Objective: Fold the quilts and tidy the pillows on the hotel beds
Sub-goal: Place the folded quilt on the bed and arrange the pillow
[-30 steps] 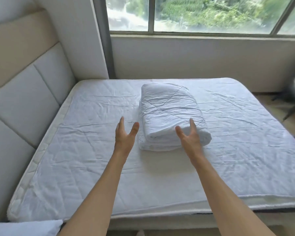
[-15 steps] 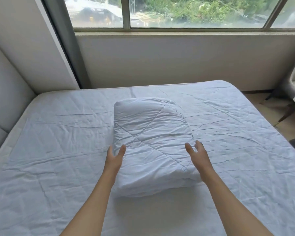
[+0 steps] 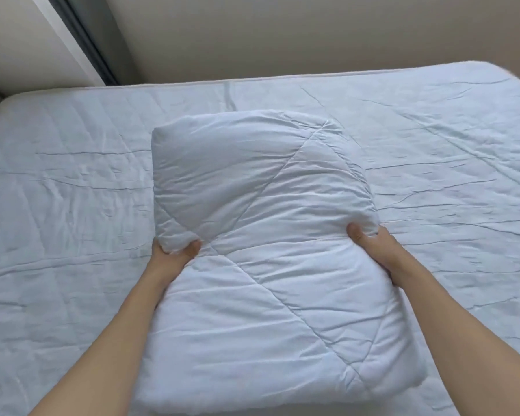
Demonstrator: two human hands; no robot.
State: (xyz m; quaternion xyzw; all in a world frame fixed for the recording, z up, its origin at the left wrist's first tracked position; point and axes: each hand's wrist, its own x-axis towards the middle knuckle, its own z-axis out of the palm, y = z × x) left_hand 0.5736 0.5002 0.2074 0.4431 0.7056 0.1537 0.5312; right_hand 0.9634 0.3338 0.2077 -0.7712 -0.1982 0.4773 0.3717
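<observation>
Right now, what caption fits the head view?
Both hands, left and right, grip the folded white quilt by its sides on the bed.

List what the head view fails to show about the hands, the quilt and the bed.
- Fingers of the left hand and right hand: tucked under the folded quilt; only thumbs show.
- Quilt's underside and layer count: hidden by its top.
- Bed: cut off by frame edges; no pillows in view.

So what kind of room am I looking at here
Most likely a bedroom, possibly a hotel room. A wide bed with a wrinkled white sheet fills the view, a folded quilt sits on it gripped by the left hand and right hand, and plain walls stand behind.
</observation>
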